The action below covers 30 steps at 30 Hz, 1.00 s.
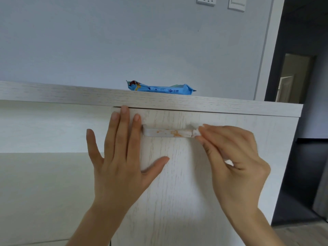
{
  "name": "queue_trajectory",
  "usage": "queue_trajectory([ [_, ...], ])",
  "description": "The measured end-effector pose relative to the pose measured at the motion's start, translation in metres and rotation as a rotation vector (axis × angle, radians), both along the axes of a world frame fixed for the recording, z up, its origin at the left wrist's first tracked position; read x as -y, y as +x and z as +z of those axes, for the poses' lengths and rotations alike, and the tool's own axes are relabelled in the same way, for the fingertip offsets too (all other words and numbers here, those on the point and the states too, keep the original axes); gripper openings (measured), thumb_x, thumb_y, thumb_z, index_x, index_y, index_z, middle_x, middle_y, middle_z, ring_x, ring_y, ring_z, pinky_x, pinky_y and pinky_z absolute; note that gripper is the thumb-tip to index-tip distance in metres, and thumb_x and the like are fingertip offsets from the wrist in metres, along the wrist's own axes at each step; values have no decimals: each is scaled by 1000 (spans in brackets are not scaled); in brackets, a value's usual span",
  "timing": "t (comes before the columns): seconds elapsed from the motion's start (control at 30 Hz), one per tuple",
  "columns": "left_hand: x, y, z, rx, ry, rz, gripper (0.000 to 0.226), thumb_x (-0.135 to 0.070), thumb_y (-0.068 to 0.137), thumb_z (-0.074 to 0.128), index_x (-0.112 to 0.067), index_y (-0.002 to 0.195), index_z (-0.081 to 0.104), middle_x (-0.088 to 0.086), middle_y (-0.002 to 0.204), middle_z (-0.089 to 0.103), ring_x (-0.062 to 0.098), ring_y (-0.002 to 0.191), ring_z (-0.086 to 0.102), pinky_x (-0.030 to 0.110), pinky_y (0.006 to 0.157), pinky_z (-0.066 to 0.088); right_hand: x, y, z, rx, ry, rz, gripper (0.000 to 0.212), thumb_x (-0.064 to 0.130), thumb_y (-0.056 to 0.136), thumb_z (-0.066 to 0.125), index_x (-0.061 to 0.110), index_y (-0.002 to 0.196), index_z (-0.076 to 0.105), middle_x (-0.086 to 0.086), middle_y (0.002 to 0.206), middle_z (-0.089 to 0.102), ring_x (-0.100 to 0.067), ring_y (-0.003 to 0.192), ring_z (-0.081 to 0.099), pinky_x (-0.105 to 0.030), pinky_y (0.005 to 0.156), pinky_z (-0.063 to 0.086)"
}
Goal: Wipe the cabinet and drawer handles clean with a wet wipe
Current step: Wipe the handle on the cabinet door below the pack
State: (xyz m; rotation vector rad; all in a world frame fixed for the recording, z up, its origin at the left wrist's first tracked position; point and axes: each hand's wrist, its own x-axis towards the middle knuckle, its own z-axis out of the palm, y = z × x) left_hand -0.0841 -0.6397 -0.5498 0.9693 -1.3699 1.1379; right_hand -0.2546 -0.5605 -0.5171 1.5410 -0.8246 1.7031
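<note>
Left hand (120, 157) spread flat on the cabinet door (177, 183) to steady it, right hand (236, 162) pinching a wet wipe (196, 132) against the orange-stained handle's (166, 133) right end, below the desk's front edge.

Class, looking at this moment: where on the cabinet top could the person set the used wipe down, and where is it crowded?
The cabinet top shows bare left of the blue wipe pack, and a shorter stretch between the pack and the right end. It is crowded at the stained handle: left hand flat beside it, right hand pinching the wipe.
</note>
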Motion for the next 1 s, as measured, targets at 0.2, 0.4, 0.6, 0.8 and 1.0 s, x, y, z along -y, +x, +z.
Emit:
queue_trajectory([
  [0.2, 3, 0, 0, -2, -27, -26, 85, -66, 91, 42, 0, 143, 32, 17, 151, 24, 31, 140, 27, 57, 114, 11, 3, 0, 3, -33, 15, 27, 20, 6, 82, 70, 15, 100, 68, 10, 100, 64, -13, 95, 58, -12, 91, 42],
  [0.4, 4, -1, 0, -5, -31, -24, 86, -67, 91, 43, 0, 144, 32, 16, 152, 23, 30, 141, 26, 57, 114, 10, 4, 2, 5, -78, 23, 3, 17, 6, 82, 69, 13, 98, 70, 10, 99, 64, -14, 94, 59, -12, 91, 41],
  [0.6, 1, 0, 1, -2, -17, -38, 86, -67, 91, 42, -1, 144, 30, 14, 153, 20, 30, 141, 25, 57, 114, 9, -1, -5, 3, -10, 15, 64, 18, 8, 84, 70, 17, 100, 67, 10, 100, 65, -10, 94, 61, -20, 85, 46],
  [0.8, 2, 0, 1, -7, -30, -49, 84, -66, 91, 43, -1, 144, 31, 16, 152, 23, 30, 141, 26, 58, 113, 10, 7, 1, 2, -68, 32, 58, 18, 8, 84, 69, 13, 101, 67, 4, 100, 66, -15, 94, 61, -16, 90, 44],
  [1.0, 3, -1, 0, -7, -27, -44, 85, -66, 90, 45, -1, 143, 33, 16, 151, 24, 30, 140, 27, 58, 113, 11, 5, -1, 5, -111, 29, 14, 16, 7, 85, 69, 12, 100, 69, 7, 99, 66, -17, 92, 62, -16, 89, 44],
])
